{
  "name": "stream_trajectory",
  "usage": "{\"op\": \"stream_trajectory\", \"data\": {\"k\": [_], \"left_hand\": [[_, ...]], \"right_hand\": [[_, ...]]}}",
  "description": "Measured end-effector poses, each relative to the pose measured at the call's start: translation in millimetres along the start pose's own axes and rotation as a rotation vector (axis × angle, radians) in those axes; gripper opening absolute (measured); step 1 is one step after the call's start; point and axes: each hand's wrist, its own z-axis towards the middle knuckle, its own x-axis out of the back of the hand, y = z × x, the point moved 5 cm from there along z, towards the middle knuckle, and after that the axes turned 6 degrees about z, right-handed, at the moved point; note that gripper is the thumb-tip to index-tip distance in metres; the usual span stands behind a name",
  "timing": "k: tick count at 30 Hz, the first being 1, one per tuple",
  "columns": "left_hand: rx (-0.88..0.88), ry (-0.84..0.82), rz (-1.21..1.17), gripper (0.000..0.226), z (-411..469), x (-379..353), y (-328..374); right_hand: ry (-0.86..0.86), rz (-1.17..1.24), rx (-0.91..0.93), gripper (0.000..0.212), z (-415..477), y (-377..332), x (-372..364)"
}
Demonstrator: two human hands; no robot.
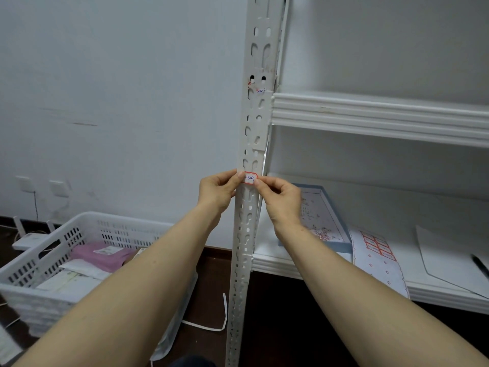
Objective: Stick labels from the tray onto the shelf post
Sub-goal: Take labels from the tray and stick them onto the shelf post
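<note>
A white slotted shelf post (pixel 255 107) runs top to bottom through the middle of the view. A small red-bordered label (pixel 250 178) with blue handwriting lies flat against its front face. My left hand (pixel 218 190) pinches the label's left edge and my right hand (pixel 280 198) pinches its right edge. An older label remnant (pixel 258 89) sticks to the post higher up. The blue-rimmed tray (pixel 341 237) with loose labels rests on the lower shelf, just right of my right hand. A label sheet (pixel 377 247) with red-bordered labels lies beside the tray.
White shelf boards (pixel 383 115) extend right from the post. A white plastic basket (pixel 79 229) with packets stands on the dark floor at the left. Paper (pixel 444 250) and a black pen (pixel 480 264) lie on the lower shelf. Wall sockets (pixel 58 188) are at the left.
</note>
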Motion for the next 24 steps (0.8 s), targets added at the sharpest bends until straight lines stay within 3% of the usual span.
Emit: {"op": "stream_trajectory", "data": {"k": [5,14,18,19,24], "left_hand": [[0.007,-0.005,0.006,0.030,0,0,0],[0.017,-0.020,-0.011,0.032,1,0,0],[0.036,-0.066,-0.009,0.029,5,4,-2],[0.035,-0.072,-0.004,0.030,7,5,-2],[-0.024,-0.070,-0.003,0.030,11,3,1]], "right_hand": [[0.037,-0.067,0.001,0.018,0,0,1],[0.143,-0.096,0.042,0.007,0,1,16],[-0.083,-0.242,0.092,0.055,8,0,-4],[-0.136,-0.270,0.094,0.058,10,-1,-10],[-0.212,-0.091,0.100,0.024,17,-8,-15]]}}
